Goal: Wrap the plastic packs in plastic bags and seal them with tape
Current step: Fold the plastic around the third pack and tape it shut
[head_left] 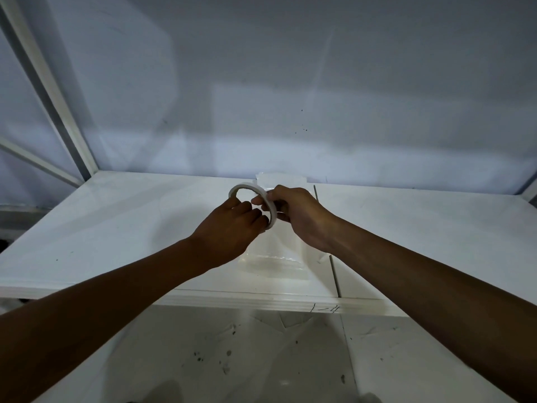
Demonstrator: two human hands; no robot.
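A thin white roll of tape [243, 188] is held up over the middle of the white table [110, 228]. My right hand [299, 213] grips the roll's right side, thumb and fingers curled round the ring. My left hand [229, 228] is at the roll's lower edge, its fingertips curled and pinching at the ring. Below the hands a clear plastic bag with a pack in it [273, 263] lies flat on the table. More clear plastic [280, 179] lies behind the hands near the wall, partly hidden by them.
A grey wall rises behind the table, and a white frame post [58, 100] stands at the left rear corner. The table's front edge [261, 303] runs below the bag, with a stained floor [232, 359] underneath. A seam [334, 274] splits the tabletop at the right.
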